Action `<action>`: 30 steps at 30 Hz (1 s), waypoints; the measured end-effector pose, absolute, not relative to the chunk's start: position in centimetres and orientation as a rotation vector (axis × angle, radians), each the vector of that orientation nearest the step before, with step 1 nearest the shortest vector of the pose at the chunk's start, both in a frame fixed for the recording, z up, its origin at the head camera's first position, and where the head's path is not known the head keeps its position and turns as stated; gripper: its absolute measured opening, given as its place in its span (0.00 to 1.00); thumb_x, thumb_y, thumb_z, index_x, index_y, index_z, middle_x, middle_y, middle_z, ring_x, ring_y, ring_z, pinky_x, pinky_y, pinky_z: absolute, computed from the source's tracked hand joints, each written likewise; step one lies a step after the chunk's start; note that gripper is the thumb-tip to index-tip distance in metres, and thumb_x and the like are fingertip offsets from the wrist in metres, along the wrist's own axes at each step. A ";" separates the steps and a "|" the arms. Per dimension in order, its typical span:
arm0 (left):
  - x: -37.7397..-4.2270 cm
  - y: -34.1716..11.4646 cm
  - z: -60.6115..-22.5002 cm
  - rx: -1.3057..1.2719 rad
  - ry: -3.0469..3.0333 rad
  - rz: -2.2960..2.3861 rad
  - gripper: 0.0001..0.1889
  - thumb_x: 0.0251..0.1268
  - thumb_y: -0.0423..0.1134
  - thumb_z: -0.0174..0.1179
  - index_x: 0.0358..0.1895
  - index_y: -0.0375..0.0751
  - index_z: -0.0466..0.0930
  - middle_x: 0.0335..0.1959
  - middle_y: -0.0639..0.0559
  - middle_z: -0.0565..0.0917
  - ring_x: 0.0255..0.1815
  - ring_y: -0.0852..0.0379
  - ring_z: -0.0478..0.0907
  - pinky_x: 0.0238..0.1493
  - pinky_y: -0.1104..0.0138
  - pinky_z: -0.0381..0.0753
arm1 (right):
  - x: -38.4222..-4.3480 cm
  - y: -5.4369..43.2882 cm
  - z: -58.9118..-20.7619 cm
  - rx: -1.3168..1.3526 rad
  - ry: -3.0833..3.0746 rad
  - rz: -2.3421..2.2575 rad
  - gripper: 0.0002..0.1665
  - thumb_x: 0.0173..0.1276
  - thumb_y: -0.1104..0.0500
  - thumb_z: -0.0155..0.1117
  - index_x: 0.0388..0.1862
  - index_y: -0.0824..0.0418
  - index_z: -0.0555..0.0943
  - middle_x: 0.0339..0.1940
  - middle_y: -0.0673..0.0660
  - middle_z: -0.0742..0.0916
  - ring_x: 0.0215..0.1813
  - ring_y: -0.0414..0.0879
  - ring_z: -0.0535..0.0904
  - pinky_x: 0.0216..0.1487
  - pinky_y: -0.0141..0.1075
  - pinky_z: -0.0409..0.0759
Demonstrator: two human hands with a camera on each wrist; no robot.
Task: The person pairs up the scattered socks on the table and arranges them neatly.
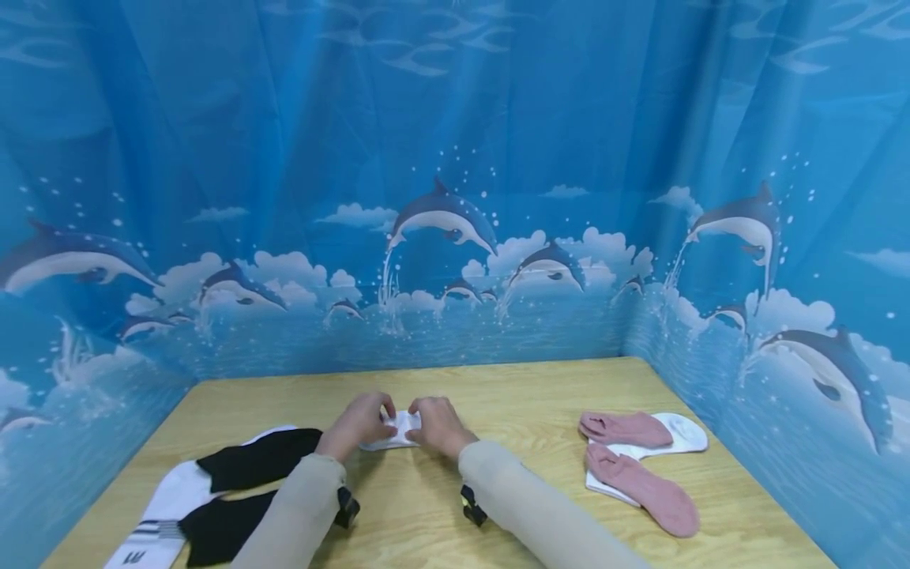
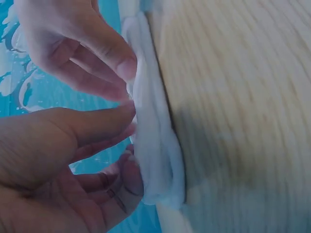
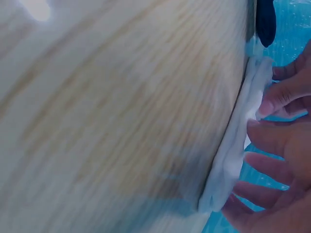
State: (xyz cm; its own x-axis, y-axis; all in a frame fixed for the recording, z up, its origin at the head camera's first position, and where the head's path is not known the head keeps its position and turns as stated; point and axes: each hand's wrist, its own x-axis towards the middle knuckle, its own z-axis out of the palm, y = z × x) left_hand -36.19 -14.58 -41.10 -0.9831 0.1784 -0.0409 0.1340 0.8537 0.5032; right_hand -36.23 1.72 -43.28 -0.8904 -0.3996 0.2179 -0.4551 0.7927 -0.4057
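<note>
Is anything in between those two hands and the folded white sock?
Nothing visible: the left hand and right hand both touch the folded white sock directly. The black socks and pink socks lie off to either side.

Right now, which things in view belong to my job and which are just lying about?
Apparently in use:
folded white fabric, likely a sock
left hand and right hand, pinching it
table

Apparently just lying about:
black socks
pink socks
white socks beneath them

White bundle [image 2: 154,150]: soft matt cloth. Tabletop [image 1: 526,403]: smooth, wood-grained. Backdrop [image 1: 455,118]: creased, faintly glossy.
</note>
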 end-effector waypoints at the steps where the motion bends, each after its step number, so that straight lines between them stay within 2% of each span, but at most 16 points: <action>1: -36.2 -14.5 -41.2 0.239 2.940 0.775 0.09 0.59 0.31 0.73 0.40 0.37 0.83 0.33 0.47 0.83 0.33 0.54 0.78 0.34 0.65 0.79 | -36.2 1.7 -43.3 0.676 -2.877 0.684 0.23 0.62 0.57 0.78 0.53 0.67 0.85 0.54 0.62 0.90 0.58 0.58 0.85 0.63 0.46 0.82; 10: -36.4 -14.3 -41.5 0.154 2.919 0.715 0.12 0.59 0.33 0.75 0.43 0.39 0.83 0.37 0.47 0.83 0.36 0.53 0.77 0.39 0.62 0.79 | -36.1 2.1 -43.2 0.627 -3.018 0.647 0.27 0.63 0.57 0.77 0.58 0.68 0.83 0.57 0.63 0.89 0.61 0.58 0.82 0.66 0.46 0.81; 18: -36.4 -14.8 -41.9 0.162 2.921 0.738 0.12 0.58 0.32 0.75 0.42 0.41 0.83 0.42 0.46 0.83 0.41 0.52 0.77 0.45 0.57 0.80 | -36.4 3.5 -43.1 0.796 -3.019 0.578 0.25 0.61 0.57 0.78 0.56 0.65 0.85 0.57 0.62 0.89 0.60 0.57 0.84 0.62 0.41 0.82; 21: -36.3 -14.9 -41.9 0.162 2.917 0.735 0.12 0.59 0.33 0.75 0.43 0.42 0.83 0.43 0.46 0.84 0.42 0.52 0.78 0.47 0.56 0.80 | -36.4 3.8 -43.2 0.782 -3.064 0.629 0.29 0.61 0.55 0.78 0.60 0.64 0.84 0.61 0.61 0.87 0.63 0.57 0.82 0.66 0.43 0.81; 25: -36.0 -14.7 -41.8 0.166 2.909 0.757 0.12 0.59 0.32 0.74 0.43 0.40 0.83 0.40 0.46 0.83 0.39 0.52 0.77 0.44 0.58 0.80 | -36.5 3.9 -42.8 0.687 -3.106 0.810 0.33 0.61 0.54 0.79 0.63 0.65 0.81 0.65 0.61 0.85 0.69 0.59 0.78 0.73 0.51 0.76; 30: -35.8 -14.4 -41.5 0.215 2.964 0.778 0.10 0.59 0.30 0.72 0.41 0.38 0.82 0.34 0.47 0.82 0.35 0.53 0.76 0.38 0.61 0.79 | -37.2 3.4 -42.4 0.709 -2.913 0.812 0.17 0.65 0.59 0.75 0.50 0.65 0.87 0.53 0.61 0.90 0.62 0.59 0.83 0.67 0.50 0.80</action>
State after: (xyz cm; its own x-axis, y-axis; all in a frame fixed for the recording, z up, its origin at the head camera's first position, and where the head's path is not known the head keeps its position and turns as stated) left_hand -35.83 -14.40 -41.49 -0.9878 0.1526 -0.0315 0.1175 0.8621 0.4930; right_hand -37.17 3.44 -42.39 -0.8953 -0.4185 0.1526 -0.4371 0.7591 -0.4824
